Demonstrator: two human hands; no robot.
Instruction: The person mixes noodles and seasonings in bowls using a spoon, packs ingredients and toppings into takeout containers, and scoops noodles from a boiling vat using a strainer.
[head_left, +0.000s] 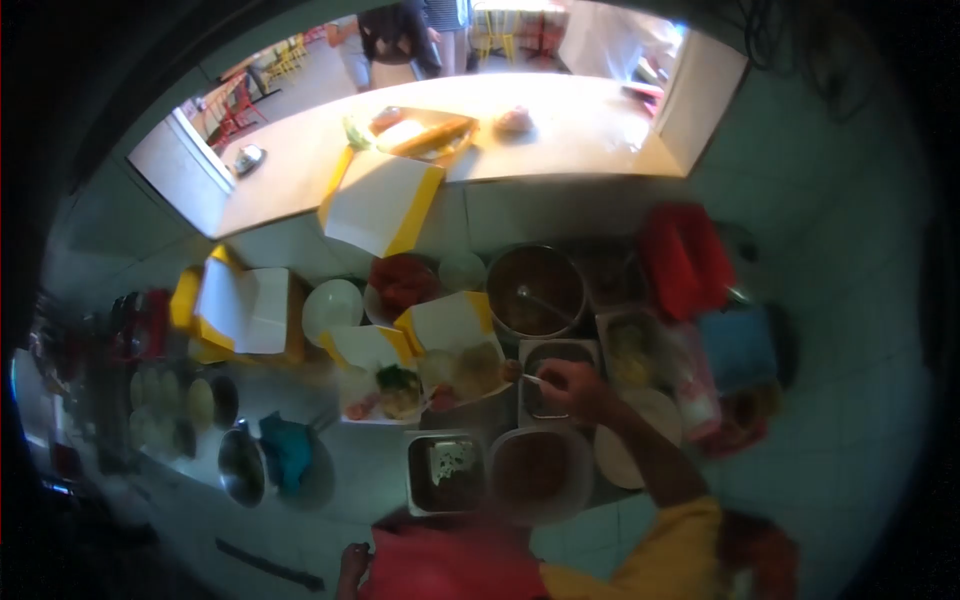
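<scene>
My right hand (568,388) is closed on the pale handle of a spoon (531,378). A small brown lump sits at the spoon's tip, by the right edge of an open yellow-and-white box (450,325) with food inside. Touching that box on the left is a second open box (365,348), which holds greens, something pale and something reddish. Below my right hand is a metal tray (559,352). My left hand (354,562) hangs low beside the red apron, dim and blurred, its fingers unclear.
A large pot (536,290) with a ladle stands behind the boxes. Nearer are a metal tray (445,473) and a tub of brown food (540,470). Red containers (688,260) stand at right, empty boxes (245,308) at left. People stand beyond the bright counter (570,150).
</scene>
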